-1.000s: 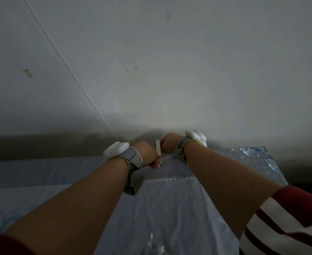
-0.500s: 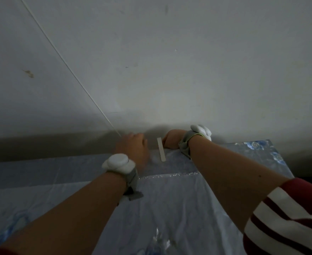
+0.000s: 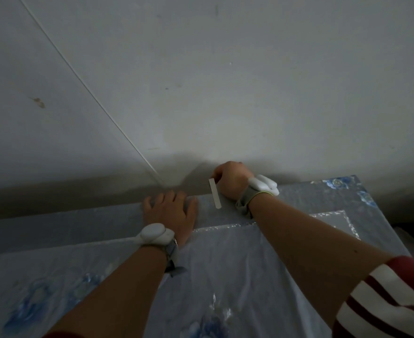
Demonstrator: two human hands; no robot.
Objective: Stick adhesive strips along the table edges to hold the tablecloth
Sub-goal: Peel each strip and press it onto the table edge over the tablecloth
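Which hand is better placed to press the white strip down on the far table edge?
Right. The right hand pinches the strip at the far edge; the left hand lies flat on the tablecloth beside it, probably steadying the cloth.

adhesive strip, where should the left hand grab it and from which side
Pinch its free near end, coming from the left. The adhesive strip is thin and flat, the right hand seems to hold its far end, and the left hand lies flat on the tablecloth beside it.
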